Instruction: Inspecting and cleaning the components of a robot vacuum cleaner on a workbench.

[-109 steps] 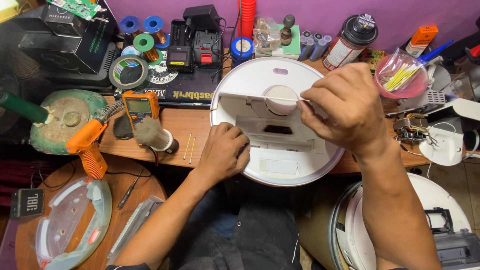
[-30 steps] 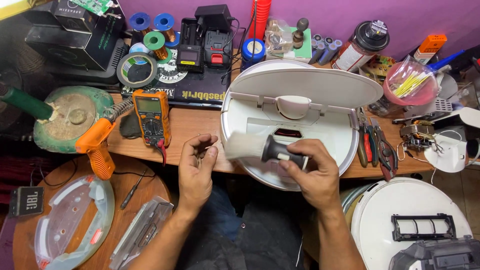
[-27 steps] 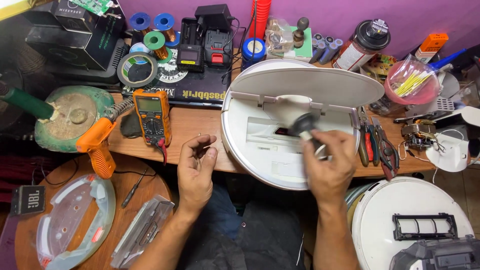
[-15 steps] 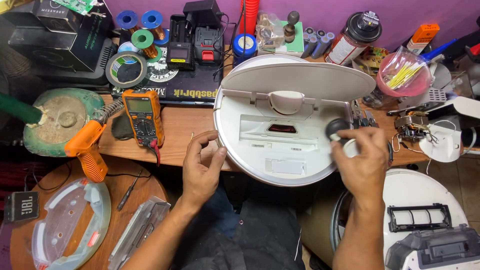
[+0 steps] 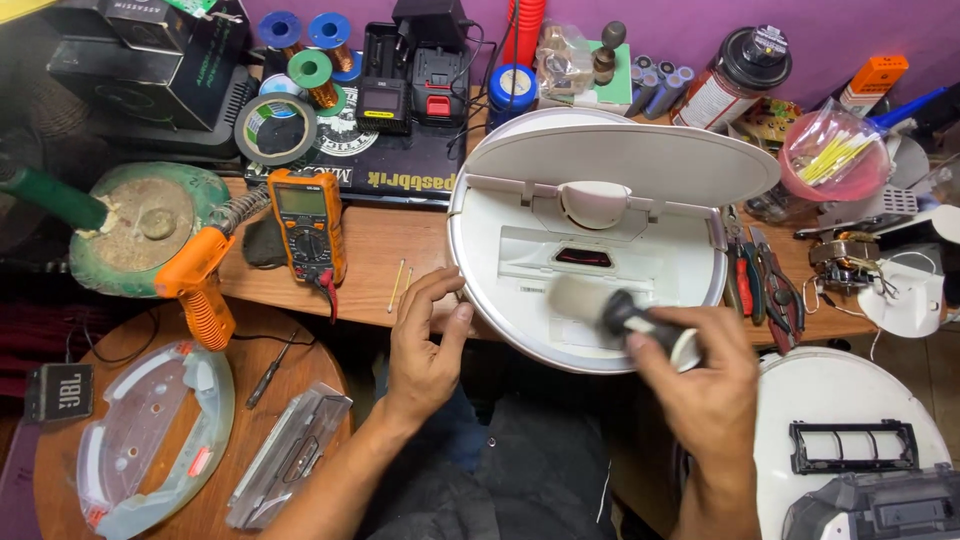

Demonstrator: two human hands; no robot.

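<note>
A small brush with a black handle and a pale, blurred bristle head [image 5: 615, 310] is clamped in the grip of the right hand [image 5: 705, 385] over the open round white plastic robot vacuum [image 5: 500, 300]; it is judged light and stiff in the handle, soft at the tip, and best held by the handle. The left hand [image 5: 425, 345], fingers loosely apart and holding nothing, is rested at the vacuum's rim. The crowded wooden table [image 5: 380, 245] leaves little room, an orange multimeter [image 5: 308, 225] lying near
</note>
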